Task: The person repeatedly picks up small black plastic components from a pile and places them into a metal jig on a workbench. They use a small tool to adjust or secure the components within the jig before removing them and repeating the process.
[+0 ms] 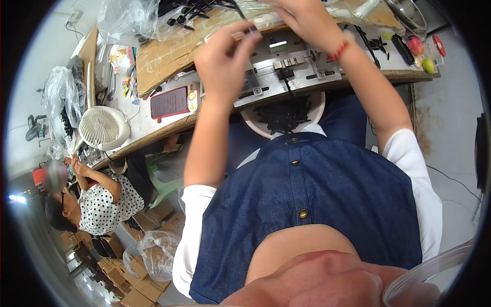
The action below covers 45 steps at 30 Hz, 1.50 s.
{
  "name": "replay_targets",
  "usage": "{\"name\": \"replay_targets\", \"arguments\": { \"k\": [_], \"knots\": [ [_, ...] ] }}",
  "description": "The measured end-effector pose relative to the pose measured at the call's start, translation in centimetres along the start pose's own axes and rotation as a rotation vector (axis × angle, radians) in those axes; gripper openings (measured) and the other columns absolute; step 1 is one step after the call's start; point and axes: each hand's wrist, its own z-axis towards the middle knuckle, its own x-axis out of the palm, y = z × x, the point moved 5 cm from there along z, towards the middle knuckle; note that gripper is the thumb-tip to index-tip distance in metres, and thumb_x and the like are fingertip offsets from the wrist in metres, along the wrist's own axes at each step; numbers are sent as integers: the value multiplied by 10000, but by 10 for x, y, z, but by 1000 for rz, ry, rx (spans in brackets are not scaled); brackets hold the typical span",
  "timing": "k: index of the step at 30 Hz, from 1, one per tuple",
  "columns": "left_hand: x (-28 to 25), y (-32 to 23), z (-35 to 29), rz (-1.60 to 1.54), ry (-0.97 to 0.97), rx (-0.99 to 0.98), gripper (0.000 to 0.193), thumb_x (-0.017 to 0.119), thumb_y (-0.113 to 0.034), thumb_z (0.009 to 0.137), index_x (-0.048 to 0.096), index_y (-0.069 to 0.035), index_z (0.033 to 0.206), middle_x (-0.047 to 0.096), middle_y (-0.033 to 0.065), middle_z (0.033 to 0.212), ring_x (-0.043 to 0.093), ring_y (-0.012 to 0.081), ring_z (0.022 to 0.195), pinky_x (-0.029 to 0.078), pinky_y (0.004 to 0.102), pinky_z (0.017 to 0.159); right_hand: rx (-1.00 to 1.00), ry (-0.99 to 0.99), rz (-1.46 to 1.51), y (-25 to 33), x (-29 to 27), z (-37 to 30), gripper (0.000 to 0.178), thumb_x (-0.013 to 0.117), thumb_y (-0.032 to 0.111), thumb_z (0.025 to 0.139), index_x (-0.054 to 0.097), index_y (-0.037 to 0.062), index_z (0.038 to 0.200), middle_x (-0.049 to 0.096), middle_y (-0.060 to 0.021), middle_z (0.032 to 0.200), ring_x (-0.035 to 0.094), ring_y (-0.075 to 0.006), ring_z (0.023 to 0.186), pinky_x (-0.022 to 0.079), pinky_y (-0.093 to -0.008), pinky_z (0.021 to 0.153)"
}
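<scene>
My left hand point(222, 64) is raised over the left end of a metal fixture point(307, 71), somewhat blurred. Its fingers are pinched round a thin black rod point(240, 11), whose far end runs out of the top edge. Beyond the fixture my right hand point(309, 23) reaches over clear plastic, thumb and fingers apart; its fingertips are partly cut off by the top edge. Nothing shows in its grasp. A dark piece sits at the fixture's middle block point(289, 62). Below it, at my lap, a pale basket point(250, 123) holds many black parts point(284, 113).
Cardboard point(163, 61) carries plastic bags point(128, 20) and black rods point(186, 15). Left of the fixture lie a phone point(170, 102) and a white fan point(104, 128). Black tools point(403, 49) lie right. A co-worker in a dotted shirt point(110, 207) sits left, near cardboard boxes point(120, 273).
</scene>
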Motion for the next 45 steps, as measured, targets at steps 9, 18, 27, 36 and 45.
{"name": "replay_targets", "arguments": {
  "k": [9, 18, 27, 36, 45],
  "knots": [
    [52, -1, -97, 38, 155, 39, 248, 856, -90, 812, 804, -114, 1053, 595, 65, 1109, 618, 118, 623, 530, 288, 600, -42, 255, -188, -33, 44, 33, 171, 702, 195, 872, 727, 178, 1040, 696, 8, 1001, 579, -250, 1011, 388, -415, 877],
    [64, 3, -99, 161, 162, 61, 261, 801, -144, 874, 774, -125, 1133, 724, 55, 1261, 733, 206, 768, 598, 309, 709, 168, 20, 212, 17, -30, -9, 170, 696, 171, 919, 705, 101, 1073, 688, -97, 981, 624, -273, 982, 417, -415, 939],
    [10, 0, -11, 359, -27, 314, 261, 703, -66, 898, 768, -141, 1139, 715, 101, 1100, 685, 284, 940, 564, 406, 832, 212, 226, 232, 69, -39, -100, 207, 739, 135, 893, 708, 91, 1093, 679, -44, 1200, 599, -278, 1097, 431, -401, 966],
    [-6, 54, 95, 630, 88, 23, 243, 718, -266, 921, 730, -49, 1030, 647, 199, 1059, 630, 407, 1000, 514, 487, 887, 93, 341, -21, 78, 5, -123, 171, 661, 110, 867, 678, 95, 1036, 655, -32, 1261, 572, -268, 1120, 455, -421, 972],
    [15, 40, 86, 569, 78, 153, 204, 747, -225, 906, 782, -107, 1069, 694, 84, 1046, 653, 258, 897, 530, 388, 808, 100, 336, 95, 59, -8, -98, 314, 781, 304, 860, 683, 108, 1086, 655, -35, 1245, 553, -286, 1147, 427, -438, 971]
  ]
}}
